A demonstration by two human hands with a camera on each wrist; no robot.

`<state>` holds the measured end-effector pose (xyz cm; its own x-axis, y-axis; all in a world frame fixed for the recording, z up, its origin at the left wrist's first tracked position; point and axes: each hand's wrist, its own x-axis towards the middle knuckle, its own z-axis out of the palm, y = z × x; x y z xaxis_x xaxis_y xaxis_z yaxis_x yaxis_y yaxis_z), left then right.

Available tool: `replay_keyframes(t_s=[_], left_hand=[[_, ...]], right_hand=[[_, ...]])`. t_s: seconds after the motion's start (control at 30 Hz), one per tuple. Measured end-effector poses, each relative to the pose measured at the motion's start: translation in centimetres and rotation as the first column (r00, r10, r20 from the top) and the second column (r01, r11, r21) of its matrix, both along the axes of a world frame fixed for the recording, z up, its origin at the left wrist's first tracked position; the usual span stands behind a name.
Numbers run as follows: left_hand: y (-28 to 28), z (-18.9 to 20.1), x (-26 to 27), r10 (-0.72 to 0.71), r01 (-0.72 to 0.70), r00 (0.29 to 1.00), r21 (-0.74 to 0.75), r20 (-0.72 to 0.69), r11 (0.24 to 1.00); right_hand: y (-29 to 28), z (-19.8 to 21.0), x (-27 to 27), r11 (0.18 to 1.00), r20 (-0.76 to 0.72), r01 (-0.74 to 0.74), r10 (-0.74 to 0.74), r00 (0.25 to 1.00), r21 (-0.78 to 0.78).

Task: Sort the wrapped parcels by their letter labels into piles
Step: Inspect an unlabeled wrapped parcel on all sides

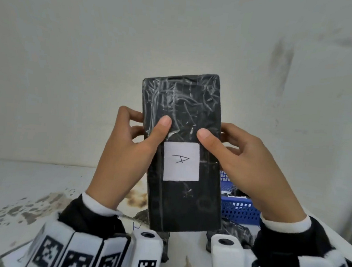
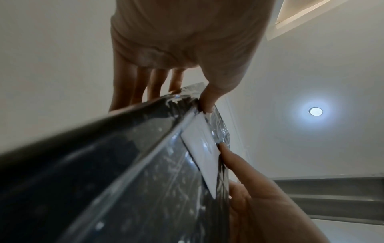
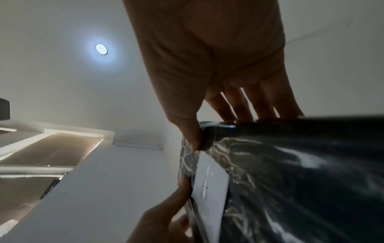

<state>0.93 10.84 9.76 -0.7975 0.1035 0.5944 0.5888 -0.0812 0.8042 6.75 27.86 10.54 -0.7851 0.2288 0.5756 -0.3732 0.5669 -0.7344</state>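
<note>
Glossy crinkled plastic-wrapped parcel (image 1: pixel 182 154), paper label (image 1: pixel 181 162)

Stained white table (image 1: pixel 21 185), blue basket (image 1: pixel 238 210), dark wrapped parcels (image 1: pixel 235 231)

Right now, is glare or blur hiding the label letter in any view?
Head view: label sharp, reads A; glare only on the parcel wrap. Left wrist view: label edge-on, unreadable. Right wrist view: label skewed, letter indistinct.
</note>
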Motion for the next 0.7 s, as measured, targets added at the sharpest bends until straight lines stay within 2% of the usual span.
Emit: replay_keyframes(t_s=[0.13, 0.3, 0.5, 0.7], left_hand=[[0.1, -0.2, -0.2, 0.046, -0.046, 0.999, -0.045, -0.003, 0.998], [-0.3, 0.0, -0.2, 0.018, -0.04, 0.991, -0.171, -0.13, 0.984], [-0.3, 0.0, 0.1, -0.014, -0.007, 0.984, -0.117, -0.177, 0.993], [-0.2, -0.1, 0.2, 0.011, -0.021, 0.983, -0.052, -0.181, 0.998]], right_hand=[[-0.4, -0.2, -0.2, 1.0, 0.011, 0.001, -0.001, 1.0, 0.02], [-0.8, -0.2, -0.2, 0.998, 0.0, 0.048, -0.048, 0.999, 0.045], [-1.0, -0.4, -0.4, 0.998, -0.033, 0.058, -0.057, 0.998, 0.031], [-1.1, -0.5, -0.5, 0.996, -0.053, 0.081, -0.08, 0.995, 0.02]])
